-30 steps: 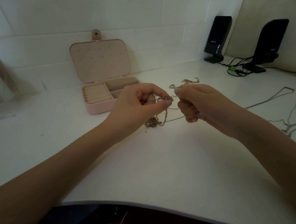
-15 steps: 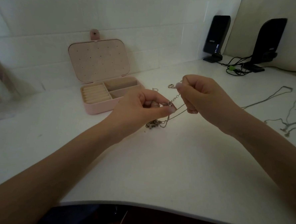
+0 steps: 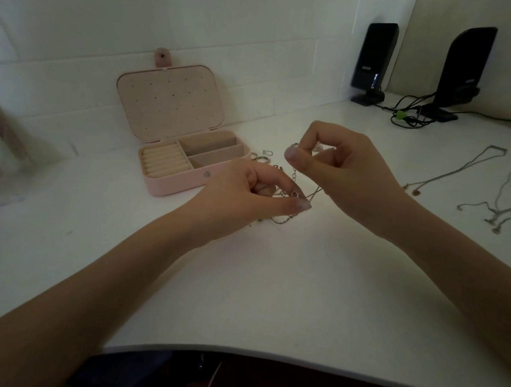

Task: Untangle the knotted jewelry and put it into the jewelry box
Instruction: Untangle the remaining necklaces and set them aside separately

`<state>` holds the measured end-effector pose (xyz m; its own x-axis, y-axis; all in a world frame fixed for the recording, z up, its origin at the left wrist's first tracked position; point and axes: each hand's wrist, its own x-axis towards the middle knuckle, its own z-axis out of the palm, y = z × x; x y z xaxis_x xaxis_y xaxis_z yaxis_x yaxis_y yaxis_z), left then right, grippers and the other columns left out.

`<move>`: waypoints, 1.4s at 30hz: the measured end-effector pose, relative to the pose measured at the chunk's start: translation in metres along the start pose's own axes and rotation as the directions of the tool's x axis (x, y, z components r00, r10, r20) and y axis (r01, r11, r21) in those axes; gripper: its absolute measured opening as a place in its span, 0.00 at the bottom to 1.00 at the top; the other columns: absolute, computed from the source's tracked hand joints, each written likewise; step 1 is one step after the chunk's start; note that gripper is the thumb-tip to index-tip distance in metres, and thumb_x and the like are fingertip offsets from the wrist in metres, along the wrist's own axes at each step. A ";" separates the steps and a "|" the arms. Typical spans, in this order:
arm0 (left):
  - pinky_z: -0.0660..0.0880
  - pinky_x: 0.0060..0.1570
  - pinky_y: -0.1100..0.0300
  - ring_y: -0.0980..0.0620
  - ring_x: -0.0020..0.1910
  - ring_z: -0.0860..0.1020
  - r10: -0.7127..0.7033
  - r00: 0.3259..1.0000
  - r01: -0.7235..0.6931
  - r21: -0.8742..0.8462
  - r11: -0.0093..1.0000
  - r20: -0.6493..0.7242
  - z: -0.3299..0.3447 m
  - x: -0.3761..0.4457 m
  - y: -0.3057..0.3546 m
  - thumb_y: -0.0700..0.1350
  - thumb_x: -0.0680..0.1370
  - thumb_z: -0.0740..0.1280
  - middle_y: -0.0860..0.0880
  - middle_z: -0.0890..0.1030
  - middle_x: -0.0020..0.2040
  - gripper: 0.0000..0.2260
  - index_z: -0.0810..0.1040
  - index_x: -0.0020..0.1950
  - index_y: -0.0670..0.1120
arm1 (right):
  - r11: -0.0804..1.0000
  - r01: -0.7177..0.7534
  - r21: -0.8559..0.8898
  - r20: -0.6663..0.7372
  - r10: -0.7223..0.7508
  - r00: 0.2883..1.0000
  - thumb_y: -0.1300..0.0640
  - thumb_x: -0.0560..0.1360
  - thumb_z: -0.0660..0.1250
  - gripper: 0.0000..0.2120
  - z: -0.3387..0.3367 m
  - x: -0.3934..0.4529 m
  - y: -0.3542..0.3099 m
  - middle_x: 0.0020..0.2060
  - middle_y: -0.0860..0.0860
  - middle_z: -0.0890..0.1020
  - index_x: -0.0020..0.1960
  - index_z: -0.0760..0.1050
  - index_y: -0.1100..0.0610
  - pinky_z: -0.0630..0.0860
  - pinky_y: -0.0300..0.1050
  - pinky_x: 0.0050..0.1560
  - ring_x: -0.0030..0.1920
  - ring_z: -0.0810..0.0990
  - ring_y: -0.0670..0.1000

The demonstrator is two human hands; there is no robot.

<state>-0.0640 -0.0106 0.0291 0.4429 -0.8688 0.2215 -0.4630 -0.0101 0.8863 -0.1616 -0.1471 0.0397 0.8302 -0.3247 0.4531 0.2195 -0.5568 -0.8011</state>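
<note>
Your left hand (image 3: 248, 193) pinches the tangled thin metal chains (image 3: 293, 192) low over the white table (image 3: 272, 284). Your right hand (image 3: 339, 165) pinches one chain end just above, right of the open pink jewelry box (image 3: 189, 171).

The worktop (image 3: 272, 284) is a smooth, matt white surface with a faint sheen where light falls near its middle. The jewelry box (image 3: 171, 185) toward the back left has a pale pink, leather-like matt shell with a small shiny metal snap on its front wall; its lid lining and compartments look like soft, velvety beige cloth. The knotted chain (image 3: 294, 180) is thin metal with a dull silver glint, as are the rings (image 3: 262, 157) beside the box and the necklaces (image 3: 499, 190) near the right edge. The two speakers (image 3: 373, 57) at the back right corner are glossy black plastic. The wall is smooth white tile.
</note>
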 end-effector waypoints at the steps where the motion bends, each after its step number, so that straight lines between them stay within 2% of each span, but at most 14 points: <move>1: 0.57 0.27 0.65 0.55 0.25 0.56 0.008 1.000 -0.007 0.008 1.000 -0.012 0.000 0.000 0.001 0.52 0.65 0.74 0.52 0.57 0.25 0.09 0.84 0.39 0.48 | 1.000 0.001 -0.020 -0.004 -0.001 1.000 0.54 0.76 0.69 0.14 0.000 0.000 0.001 0.18 0.44 0.60 0.36 0.69 0.58 0.57 0.43 0.27 0.23 0.56 0.47; 5: 0.56 0.27 0.67 0.57 0.24 0.56 0.010 0.993 -0.007 0.029 1.000 -0.120 0.000 0.000 0.000 0.47 0.68 0.76 0.55 0.59 0.23 0.05 0.82 0.37 0.48 | 0.995 -0.018 -0.096 -0.040 0.014 0.999 0.56 0.76 0.69 0.15 -0.002 0.002 0.003 0.17 0.45 0.60 0.35 0.68 0.60 0.61 0.39 0.28 0.21 0.56 0.45; 10: 0.54 0.28 0.65 0.58 0.24 0.55 0.028 0.974 -0.022 0.029 0.999 -0.223 0.001 0.000 0.000 0.42 0.70 0.75 0.56 0.57 0.23 0.07 0.80 0.35 0.49 | 0.992 -0.047 -0.116 -0.080 0.038 0.996 0.59 0.76 0.68 0.15 -0.004 0.004 0.003 0.18 0.44 0.60 0.36 0.68 0.65 0.59 0.31 0.25 0.21 0.57 0.44; 13: 0.54 0.28 0.65 0.58 0.25 0.54 0.050 0.963 -0.052 -0.003 0.999 -0.265 0.002 0.001 -0.001 0.42 0.70 0.76 0.56 0.57 0.24 0.07 0.80 0.35 0.49 | 0.993 -0.060 -0.103 -0.096 0.050 0.994 0.59 0.76 0.68 0.15 -0.004 0.004 0.002 0.19 0.45 0.61 0.36 0.68 0.65 0.59 0.30 0.25 0.21 0.58 0.45; 15: 0.56 0.29 0.63 0.56 0.25 0.54 0.050 0.957 -0.066 -0.048 0.997 -0.285 0.002 0.001 -0.001 0.46 0.67 0.77 0.55 0.57 0.25 0.06 0.81 0.34 0.49 | 0.994 -0.067 -0.083 -0.093 0.059 0.994 0.58 0.75 0.68 0.14 -0.006 0.005 0.000 0.20 0.47 0.63 0.36 0.69 0.63 0.61 0.31 0.26 0.23 0.59 0.46; 17: 0.56 0.27 0.64 0.55 0.25 0.54 0.043 0.959 -0.072 -0.093 0.993 -0.279 0.002 0.000 0.000 0.50 0.64 0.76 0.53 0.57 0.25 0.06 0.81 0.33 0.51 | 0.996 -0.072 -0.061 -0.054 0.068 0.996 0.57 0.75 0.69 0.12 -0.009 0.005 -0.002 0.21 0.49 0.64 0.38 0.69 0.60 0.63 0.34 0.26 0.25 0.60 0.48; 20: 0.54 0.26 0.63 0.54 0.25 0.54 0.050 0.968 -0.081 -0.119 0.990 -0.246 0.001 -0.001 0.003 0.51 0.63 0.75 0.52 0.57 0.25 0.05 0.81 0.32 0.52 | 0.997 -0.066 -0.043 0.030 0.068 0.997 0.57 0.74 0.70 0.08 -0.016 0.005 -0.004 0.21 0.47 0.65 0.41 0.70 0.54 0.65 0.38 0.28 0.25 0.61 0.49; 24: 0.55 0.27 0.62 0.51 0.26 0.55 0.045 0.967 -0.076 -0.113 0.991 -0.251 0.000 -0.001 0.002 0.51 0.64 0.78 0.50 0.58 0.26 0.07 0.81 0.32 0.53 | 0.999 -0.033 0.017 0.116 0.031 0.993 0.55 0.75 0.69 0.02 -0.022 0.005 -0.010 0.20 0.47 0.62 0.46 0.79 0.53 0.61 0.40 0.27 0.25 0.58 0.49; 28: 0.56 0.28 0.60 0.48 0.28 0.55 0.089 0.956 -0.114 -0.076 0.991 -0.279 -0.001 -0.001 0.001 0.51 0.66 0.76 0.48 0.58 0.26 0.06 0.81 0.34 0.52 | 0.997 -0.048 -0.054 0.221 0.058 0.973 0.41 0.69 0.66 0.14 -0.024 0.005 -0.015 0.19 0.45 0.61 0.46 0.84 0.47 0.56 0.43 0.31 0.27 0.58 0.53; 30: 0.55 0.30 0.55 0.49 0.27 0.55 0.134 0.951 -0.152 -0.044 0.987 -0.280 -0.001 -0.001 0.000 0.53 0.65 0.77 0.50 0.58 0.26 0.07 0.82 0.35 0.52 | 0.996 -0.053 -0.067 0.252 0.068 0.965 0.38 0.64 0.66 0.16 -0.024 0.004 -0.016 0.19 0.46 0.61 0.44 0.84 0.46 0.55 0.44 0.31 0.28 0.58 0.54; 33: 0.55 0.29 0.57 0.52 0.26 0.55 0.136 0.953 -0.148 -0.024 0.989 -0.271 -0.001 -0.003 0.000 0.55 0.64 0.76 0.53 0.58 0.25 0.08 0.81 0.35 0.54 | 0.996 -0.020 -0.090 0.272 0.044 0.961 0.41 0.64 0.68 0.16 -0.025 0.005 -0.016 0.19 0.47 0.61 0.41 0.84 0.52 0.56 0.42 0.28 0.27 0.57 0.52; 37: 0.55 0.28 0.62 0.54 0.26 0.55 0.126 0.952 -0.129 0.008 0.992 -0.279 0.001 -0.004 0.000 0.52 0.65 0.76 0.53 0.58 0.25 0.07 0.81 0.35 0.51 | 0.995 0.007 -0.095 0.284 0.020 0.959 0.45 0.66 0.69 0.14 -0.027 0.005 -0.016 0.19 0.45 0.62 0.39 0.79 0.56 0.56 0.35 0.26 0.24 0.57 0.46; 40: 0.56 0.28 0.60 0.54 0.25 0.56 0.126 0.941 -0.134 -0.005 0.991 -0.313 0.000 -0.003 0.000 0.52 0.66 0.75 0.54 0.58 0.24 0.07 0.80 0.34 0.50 | 0.994 0.069 -0.086 0.262 -0.044 0.964 0.52 0.71 0.71 0.09 -0.028 0.004 -0.018 0.20 0.45 0.62 0.39 0.77 0.57 0.59 0.32 0.26 0.23 0.58 0.45; 42: 0.56 0.27 0.60 0.53 0.25 0.56 0.150 0.939 -0.157 0.002 0.988 -0.311 -0.001 -0.004 0.000 0.51 0.67 0.75 0.51 0.59 0.24 0.08 0.79 0.33 0.50 | 0.994 0.091 -0.064 0.276 -0.070 0.958 0.51 0.70 0.70 0.10 -0.029 0.003 -0.020 0.20 0.45 0.63 0.39 0.76 0.57 0.60 0.33 0.27 0.23 0.58 0.45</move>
<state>-0.0653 -0.0072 0.0288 0.5851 -0.6630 0.4670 -0.5284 0.1252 0.8397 -0.1780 -0.1592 0.0680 0.9219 -0.0608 0.3827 0.2611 -0.6321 -0.7296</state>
